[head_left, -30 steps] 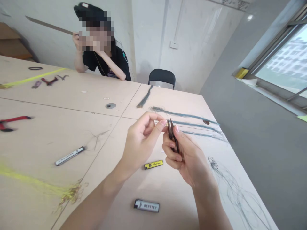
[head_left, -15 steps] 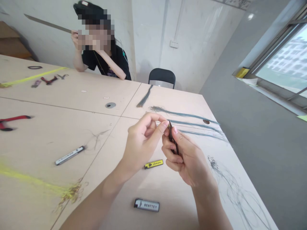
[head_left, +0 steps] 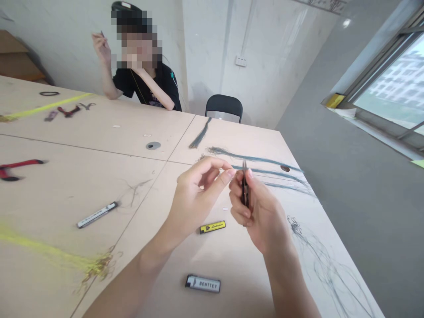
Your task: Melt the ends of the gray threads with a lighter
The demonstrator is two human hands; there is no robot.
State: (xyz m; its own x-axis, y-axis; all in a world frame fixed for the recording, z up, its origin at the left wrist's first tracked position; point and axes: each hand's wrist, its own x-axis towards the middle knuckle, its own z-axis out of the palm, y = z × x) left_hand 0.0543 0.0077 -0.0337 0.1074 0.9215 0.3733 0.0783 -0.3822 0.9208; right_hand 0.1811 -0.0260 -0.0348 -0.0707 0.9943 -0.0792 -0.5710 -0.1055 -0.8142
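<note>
My right hand is wrapped round small dark thread snips, their pointed tips upward. Thumb and forefinger of my left hand are pinched together just left of the snips; whatever lies between them is too small to make out. Beneath the hands lie a yellow lighter and a silver lighter. Behind my hands, bundles of blue-green line stretch across the table toward its right edge. To the right of my right hand is a loose tangle of dark hooks and line.
A yellow line bundle with gold hooks, a white lighter and red-handled pliers are on the left. Across the table sits a co-worker with one hand raised. A black chair stands behind the far edge.
My right hand has moved slightly right with the snips, away from the left fingertips, and the snips point more upright. My left hand stays nearly still. The co-worker's raised hand has shifted left and up.
</note>
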